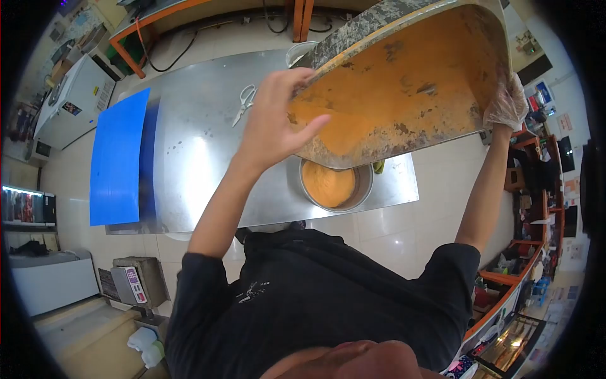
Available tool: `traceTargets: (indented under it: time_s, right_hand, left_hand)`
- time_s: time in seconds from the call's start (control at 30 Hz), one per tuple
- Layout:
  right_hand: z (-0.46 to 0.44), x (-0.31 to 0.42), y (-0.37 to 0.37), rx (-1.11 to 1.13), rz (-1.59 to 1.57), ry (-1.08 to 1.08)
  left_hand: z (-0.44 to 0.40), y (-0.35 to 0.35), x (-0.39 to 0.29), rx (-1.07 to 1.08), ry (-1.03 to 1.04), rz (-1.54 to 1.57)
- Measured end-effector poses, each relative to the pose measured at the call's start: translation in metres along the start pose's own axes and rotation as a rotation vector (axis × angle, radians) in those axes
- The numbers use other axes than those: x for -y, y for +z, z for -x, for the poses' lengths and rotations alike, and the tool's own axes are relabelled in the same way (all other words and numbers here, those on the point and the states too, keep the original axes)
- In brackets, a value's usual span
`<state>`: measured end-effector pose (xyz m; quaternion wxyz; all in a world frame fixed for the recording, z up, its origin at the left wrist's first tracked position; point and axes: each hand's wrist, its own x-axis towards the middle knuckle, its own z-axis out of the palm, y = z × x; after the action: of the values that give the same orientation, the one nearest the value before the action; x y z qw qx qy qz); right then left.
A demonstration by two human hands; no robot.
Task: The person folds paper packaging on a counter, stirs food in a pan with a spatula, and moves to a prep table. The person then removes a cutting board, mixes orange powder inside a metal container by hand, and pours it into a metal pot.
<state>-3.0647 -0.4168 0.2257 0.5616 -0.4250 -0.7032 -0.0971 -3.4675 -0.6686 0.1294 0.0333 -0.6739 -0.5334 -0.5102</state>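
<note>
A large, worn metal tray (379, 95) with orange powder inside is tilted, its lower corner over a round metal pot (366, 187). Orange powder (328, 183) fills much of the pot. My right hand (507, 107), in a clear plastic glove, grips the tray's right end. At the tray's left end is my left hand (276, 120), bare, slightly blurred, its thumb spread from the fingers; the fingertips are near the rim, and whether they touch it is unclear.
Scissors (245, 104) lie on the steel table (202, 139), left of my left hand. A blue sheet (118, 158) covers the table's left end. Behind the tray is a small bowl (299, 53). Shelves (536, 196) stand at the right.
</note>
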Motion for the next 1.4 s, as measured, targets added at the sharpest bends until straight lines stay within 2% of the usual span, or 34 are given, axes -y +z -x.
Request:
traceTargets:
  time_s: [0.03,0.07,0.13,0.2,0.33,0.43,0.47,0.5,0.53,0.57,0.6,0.63,0.7,0.77,0.83,0.9,0.97,1.07,1.4]
  right_hand:
    - [-0.003,-0.015,0.003,-0.008,-0.022,-0.058]
    - [-0.005,-0.031,0.004,-0.017,-0.041,-0.114]
    - [-0.005,-0.026,0.000,-0.033,0.068,-0.187]
    - [0.000,-0.014,-0.005,-0.050,0.144,-0.231]
    - [0.002,0.025,-0.006,-0.096,0.140,-0.271]
    - [0.015,0.097,-0.025,-0.228,0.528,-0.289]
    - [0.026,0.107,-0.029,-0.346,0.481,-0.465]
    - [0.044,0.096,-0.036,-0.141,0.209,-0.336]
    - [0.070,0.088,-0.021,-0.063,0.066,-0.283]
    - [0.097,0.081,-0.006,0.006,-0.075,-0.222]
    - [0.130,0.096,0.024,-0.051,-0.090,-0.231]
    - [0.151,0.111,0.037,0.190,0.213,-0.091]
    - [0.185,0.075,0.094,0.442,0.326,0.089]
    - [0.210,0.037,0.143,0.389,0.457,-0.108]
    - [0.223,0.054,0.158,0.507,0.421,0.048]
    - [0.237,0.082,0.153,0.735,0.550,0.042]
    - [0.239,0.120,0.135,1.061,0.842,-0.136]
    - [0.282,0.102,0.165,0.830,0.437,0.109]
    - [0.320,0.075,0.163,0.600,0.172,0.033]
  left_hand:
    - [-0.012,0.005,-0.003,0.045,0.076,-0.061]
    - [-0.022,0.010,-0.002,0.034,0.035,-0.034]
    - [-0.037,0.016,-0.001,0.020,-0.049,0.026]
    - [-0.048,0.027,0.009,-0.003,0.006,0.071]
    - [-0.046,0.041,0.026,-0.045,0.133,0.049]
    - [-0.042,0.043,0.020,-0.073,0.147,0.062]
    - [-0.040,0.041,0.017,-0.056,0.129,0.056]
    - [-0.038,0.040,0.012,-0.043,0.109,0.050]
    - [-0.037,0.040,0.010,-0.037,0.089,0.042]
    - [-0.036,0.040,0.008,-0.048,0.105,0.056]
    - [-0.036,0.041,0.005,-0.059,0.119,0.068]
    - [-0.036,0.042,0.003,-0.067,0.134,0.079]
    - [-0.033,0.043,0.003,-0.049,0.149,0.030]
    - [-0.033,0.044,0.002,-0.044,0.171,0.017]
    - [-0.028,0.046,-0.004,-0.050,0.191,0.038]
    - [-0.025,0.050,-0.001,-0.030,0.205,0.031]
    - [-0.020,0.051,-0.001,-0.022,0.213,0.034]
    - [-0.015,0.054,-0.001,-0.019,0.199,0.024]
    - [0.005,0.057,0.011,-0.063,0.142,0.060]
